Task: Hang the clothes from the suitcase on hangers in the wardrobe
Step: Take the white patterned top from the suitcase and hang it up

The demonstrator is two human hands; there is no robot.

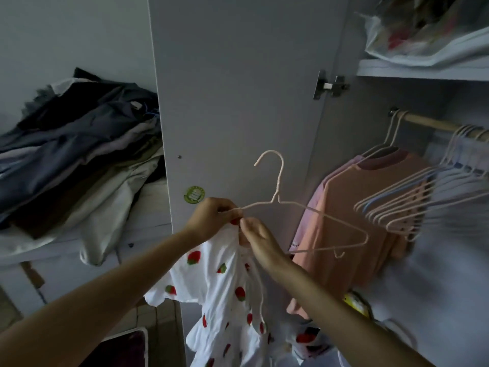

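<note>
Hands (211, 218) (260, 242) pinching dress (222, 287), hanger (312, 221)

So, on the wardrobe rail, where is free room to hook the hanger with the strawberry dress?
The wooden rail is bare between the orange T-shirt hangers' hooks and the bunch of empty pink wire hangers further right. At that bunch it is crowded.
</note>
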